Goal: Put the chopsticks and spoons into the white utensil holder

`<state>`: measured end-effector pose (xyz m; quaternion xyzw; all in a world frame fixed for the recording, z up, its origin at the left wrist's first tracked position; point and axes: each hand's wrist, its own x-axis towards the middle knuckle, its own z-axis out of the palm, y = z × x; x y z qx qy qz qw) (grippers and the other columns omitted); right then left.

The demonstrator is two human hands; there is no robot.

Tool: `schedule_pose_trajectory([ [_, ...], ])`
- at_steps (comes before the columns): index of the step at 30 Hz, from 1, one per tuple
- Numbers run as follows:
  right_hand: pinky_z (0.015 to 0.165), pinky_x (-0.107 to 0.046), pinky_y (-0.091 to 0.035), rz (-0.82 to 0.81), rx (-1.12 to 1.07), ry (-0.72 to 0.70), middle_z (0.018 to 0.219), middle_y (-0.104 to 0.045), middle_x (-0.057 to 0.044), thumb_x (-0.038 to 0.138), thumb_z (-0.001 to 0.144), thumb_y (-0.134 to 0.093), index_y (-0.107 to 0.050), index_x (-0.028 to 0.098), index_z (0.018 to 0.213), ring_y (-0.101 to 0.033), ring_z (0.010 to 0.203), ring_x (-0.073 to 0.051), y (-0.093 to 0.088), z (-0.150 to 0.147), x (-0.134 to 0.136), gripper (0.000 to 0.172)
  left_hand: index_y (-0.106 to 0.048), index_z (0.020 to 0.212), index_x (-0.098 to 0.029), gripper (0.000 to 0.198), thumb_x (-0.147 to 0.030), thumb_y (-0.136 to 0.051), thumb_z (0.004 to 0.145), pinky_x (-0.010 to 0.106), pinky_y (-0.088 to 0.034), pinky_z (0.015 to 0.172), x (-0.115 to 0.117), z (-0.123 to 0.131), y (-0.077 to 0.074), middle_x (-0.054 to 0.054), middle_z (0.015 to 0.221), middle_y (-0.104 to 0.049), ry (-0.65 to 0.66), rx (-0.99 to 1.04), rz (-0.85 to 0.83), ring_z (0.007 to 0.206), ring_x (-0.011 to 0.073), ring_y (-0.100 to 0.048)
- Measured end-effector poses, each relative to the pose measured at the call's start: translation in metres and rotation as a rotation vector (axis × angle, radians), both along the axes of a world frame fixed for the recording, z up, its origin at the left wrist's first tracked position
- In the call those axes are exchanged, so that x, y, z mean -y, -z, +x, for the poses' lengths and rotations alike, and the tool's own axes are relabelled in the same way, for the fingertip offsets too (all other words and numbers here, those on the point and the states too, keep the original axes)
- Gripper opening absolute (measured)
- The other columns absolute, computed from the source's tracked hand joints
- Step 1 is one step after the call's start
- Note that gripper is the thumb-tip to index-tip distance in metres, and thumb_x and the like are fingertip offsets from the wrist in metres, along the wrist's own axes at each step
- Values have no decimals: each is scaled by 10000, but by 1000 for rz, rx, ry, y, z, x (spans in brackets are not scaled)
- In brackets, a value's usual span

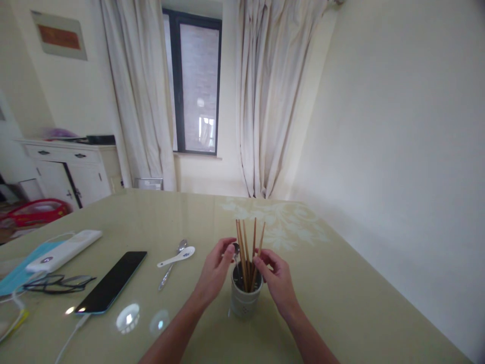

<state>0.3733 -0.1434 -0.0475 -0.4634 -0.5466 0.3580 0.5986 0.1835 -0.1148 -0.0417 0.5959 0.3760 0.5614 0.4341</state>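
A pale utensil cup (pixel 244 299) stands on the greenish table (pixel 341 293), just in front of me. Several wooden chopsticks (pixel 247 247) stick up out of it. A metal spoon (pixel 236 251) also stands in the cup, on its left side. My left hand (pixel 215 273) pinches the top of that spoon with thumb and fingers. My right hand (pixel 276 275) is at the cup's right rim, its fingers closed round the lower part of the chopsticks.
Left of the cup lie a white ceramic spoon (pixel 176 258) and a metal spoon (pixel 172 269). Further left are a dark phone (pixel 112 282) on a cable, glasses (pixel 56 284), a white remote (pixel 64 251) and a blue mask (pixel 18 270). A wall runs along the right.
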Motion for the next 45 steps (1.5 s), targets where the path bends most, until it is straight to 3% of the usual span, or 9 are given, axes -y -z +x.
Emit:
schedule_pose_trajectory([
  [3,527,-259,-449,-27,-19,-5,827,-772,-87,646,824,-810,-846,171,1023,-643,669,-199,3,0,0,516,-707,1144,-174,572,-603,-339,1050,396,-591,781,-22,-34,1,141,1047,-780,-240,-174,11,918,267,-736],
  [8,477,-232,-378,11,-36,2,756,-666,-22,660,912,-708,-789,183,1291,-492,551,-124,6,0,2,615,-732,1123,-136,326,-340,-521,980,489,-525,933,-43,-94,21,207,1158,-743,-685,-1040,-101,1124,378,-683],
  [13,671,-276,-555,85,42,-60,942,-660,-55,574,958,-700,-804,245,1278,-647,831,-201,2,-3,5,470,-681,1272,-145,365,-323,-489,1017,461,-526,898,-42,-108,38,196,1225,-713,-665,-1289,-232,1155,378,-682],
  [23,633,-278,-527,37,42,-12,906,-636,-46,613,882,-773,-837,209,1180,-632,765,-195,4,0,1,506,-707,1027,-200,220,-286,-504,1019,380,-512,872,-43,-106,26,135,1098,-741,-667,-1170,-116,1073,307,-686],
  [26,645,-282,-517,41,67,-13,906,-663,-57,626,894,-753,-840,209,1166,-648,799,-211,3,0,1,506,-675,1022,-188,268,-403,-515,1022,361,-528,789,-41,-95,7,112,990,-747,-699,-712,41,913,268,-696],
  [30,675,-293,-536,31,67,-35,982,-710,-84,632,911,-732,-838,211,1129,-681,853,-232,3,-2,2,486,-660,1079,-206,399,-572,-672,921,310,-562,749,-25,-68,-19,67,962,-768,-561,21,207,841,209,-713],
  [34,684,-301,-544,34,85,-33,984,-736,-88,635,916,-726,-837,211,1066,-680,827,-229,3,-4,3,463,-619,1017,-231,398,-531,-811,840,289,-584,749,-2,-43,-30,22,855,-791,-361,334,162,802,190,-750],
  [38,702,-309,-542,26,97,-44,973,-745,-86,662,926,-697,-831,209,1068,-680,836,-238,1,-4,4,493,-642,1010,-232,343,-484,-817,858,326,-593,770,13,-28,-28,31,863,-798,-238,240,174,833,215,-763],
  [45,839,-346,-525,40,116,-70,969,-760,-81,694,1006,-550,-815,192,1112,-680,904,-255,5,-1,4,578,-764,954,-256,148,-393,-713,976,333,-469,781,24,-20,-28,0,879,-783,-368,-341,544,743,174,-624],
])
